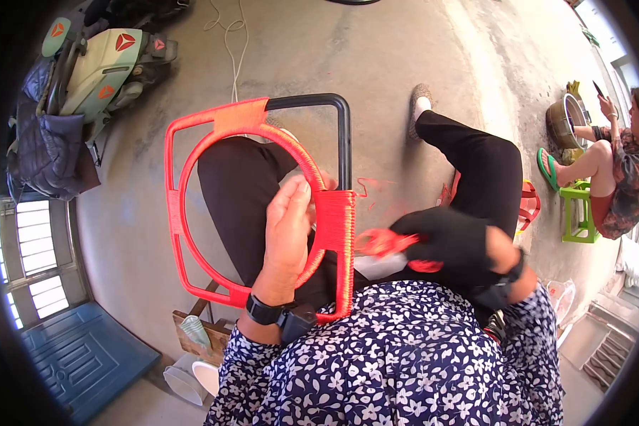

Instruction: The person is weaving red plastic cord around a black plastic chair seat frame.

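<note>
A rounded square frame with a ring inside it is upright before me, over my lap. Most of it is wrapped in orange-red cord; the upper right corner is bare black tube. My left hand grips the ring and frame near the broad wrapped band on the right side, its fingertips partly hidden behind. To the right of the frame, my right hand, in a black glove, is closed on a bundle of red cord. That hand and the bundle are smeared by motion. Something whitish and translucent shows just below the bundle.
A pale scooter with a dark padded cover stands at far left. On the right a person sits on a green stool beside a metal pot. A blue panel and white bucket are at lower left.
</note>
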Demonstrator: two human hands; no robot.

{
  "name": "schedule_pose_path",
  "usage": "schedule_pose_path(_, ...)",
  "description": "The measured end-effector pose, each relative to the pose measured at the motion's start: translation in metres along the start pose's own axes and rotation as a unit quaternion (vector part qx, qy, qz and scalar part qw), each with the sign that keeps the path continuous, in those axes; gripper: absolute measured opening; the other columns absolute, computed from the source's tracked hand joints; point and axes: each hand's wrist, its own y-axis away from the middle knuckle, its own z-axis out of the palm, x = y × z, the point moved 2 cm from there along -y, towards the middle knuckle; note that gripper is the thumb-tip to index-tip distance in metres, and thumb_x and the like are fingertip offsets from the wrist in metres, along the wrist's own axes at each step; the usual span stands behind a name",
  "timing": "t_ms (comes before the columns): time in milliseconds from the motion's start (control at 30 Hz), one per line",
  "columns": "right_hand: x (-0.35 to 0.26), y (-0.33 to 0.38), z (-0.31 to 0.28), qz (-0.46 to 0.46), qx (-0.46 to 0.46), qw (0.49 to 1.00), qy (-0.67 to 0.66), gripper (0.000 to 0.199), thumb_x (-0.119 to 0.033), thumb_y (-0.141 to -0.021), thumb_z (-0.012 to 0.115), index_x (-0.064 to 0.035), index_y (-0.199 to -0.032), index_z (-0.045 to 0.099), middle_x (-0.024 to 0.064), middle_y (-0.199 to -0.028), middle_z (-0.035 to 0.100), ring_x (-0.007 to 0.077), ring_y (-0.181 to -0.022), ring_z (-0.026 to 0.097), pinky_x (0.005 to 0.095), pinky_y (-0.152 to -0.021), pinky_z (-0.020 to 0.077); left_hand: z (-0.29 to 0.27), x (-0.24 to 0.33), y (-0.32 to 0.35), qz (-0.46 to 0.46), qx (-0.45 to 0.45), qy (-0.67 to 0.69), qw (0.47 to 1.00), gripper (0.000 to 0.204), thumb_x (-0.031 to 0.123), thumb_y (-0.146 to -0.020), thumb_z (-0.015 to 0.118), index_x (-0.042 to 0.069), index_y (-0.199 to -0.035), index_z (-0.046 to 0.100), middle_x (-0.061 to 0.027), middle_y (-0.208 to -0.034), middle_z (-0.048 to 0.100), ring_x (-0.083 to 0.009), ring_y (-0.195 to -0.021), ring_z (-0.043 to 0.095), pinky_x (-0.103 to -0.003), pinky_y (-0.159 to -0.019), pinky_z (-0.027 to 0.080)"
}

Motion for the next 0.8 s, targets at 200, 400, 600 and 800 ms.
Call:
schedule_pose_path(200, 0.01, -0.101, 0.039, -0.028, 0.097, 0.993, -0.056, 0.058, -0.024, -0.083, 0.066, -0.0096, -0.135, 0.045, 0.0154, -0.093, 0.067, 0.0222, -0.082, 0.065, 0.0354, -0.074, 0.0504, -0.005, 0.014, 0.007, 0.302, 0.073, -0.524, 0.793, 0.02, 0.009, -0.095, 0.051, -0.002, -0.11, 0.058, -0.0129, -0.097, 0.065, -0.0198, -0.087, 0.064, -0.03, -0.081, 0.049)
schedule_pose_path(400, 0.004, -0.095, 0.014, -0.081, 0.317, 0.862, -0.387, 0.049, -0.021, -0.091, 0.06, -0.0006, -0.133, 0.043, 0.0122, -0.108, 0.065, 0.0163, -0.099, 0.062, 0.0297, -0.088, 0.0482, -0.006, 0.021, 0.021, 0.321, 0.19, -0.409, 0.833, 0.019, 0.001, -0.094, 0.055, -0.002, -0.112, 0.057, -0.0038, -0.092, 0.06, -0.0066, -0.077, 0.056, -0.02, -0.067, 0.048)
schedule_pose_path(600, -0.083, -0.06, 0.018, -0.223, 0.38, 0.885, 0.15, 0.049, -0.019, -0.089, 0.063, 0.0012, -0.13, 0.047, 0.0144, -0.122, 0.059, 0.0255, -0.116, 0.055, 0.0367, -0.098, 0.0442, 0.003, 0.028, 0.048, 0.578, 0.103, -0.451, 0.672, 0.028, -0.003, -0.088, 0.051, -0.006, -0.115, 0.048, -0.0174, -0.101, 0.056, -0.0229, -0.082, 0.057, -0.032, -0.074, 0.049)
schedule_pose_path(800, -0.064, -0.073, 0.033, -0.236, 0.335, 0.909, 0.069, 0.035, -0.01, -0.089, 0.062, -0.0007, -0.121, 0.054, 0.0075, -0.117, 0.062, 0.0206, -0.104, 0.06, 0.0318, -0.088, 0.0488, 0.007, 0.025, 0.042, 0.53, 0.121, -0.284, 0.79, 0.032, 0.002, -0.084, 0.059, -0.006, -0.114, 0.053, -0.0149, -0.102, 0.062, -0.0218, -0.083, 0.059, -0.031, -0.074, 0.049)
